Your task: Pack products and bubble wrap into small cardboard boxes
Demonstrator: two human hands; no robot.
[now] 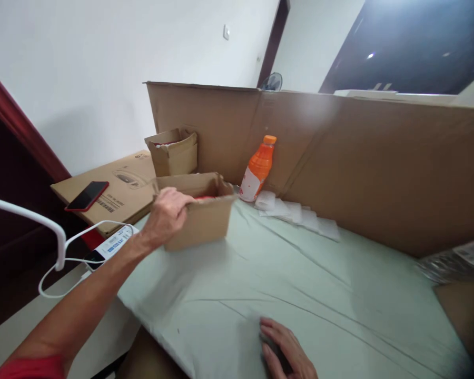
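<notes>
My left hand (168,210) reaches over the near rim of an open brown cardboard box (205,218) on the pale green cloth (292,279). Its fingers curl down into the box, where something red shows; their tips are hidden. My right hand (286,350) lies on the cloth at the bottom edge with the fingers bent over a dark shape that I cannot make out.
An orange drink bottle (257,168) stands against a tall cardboard wall (379,163). Folded white tissue (300,213) lies beside it. A smaller open box (174,152), a flat carton (118,195) with a red phone (87,196), a white cable (75,242) and a power strip (112,245) are at the left.
</notes>
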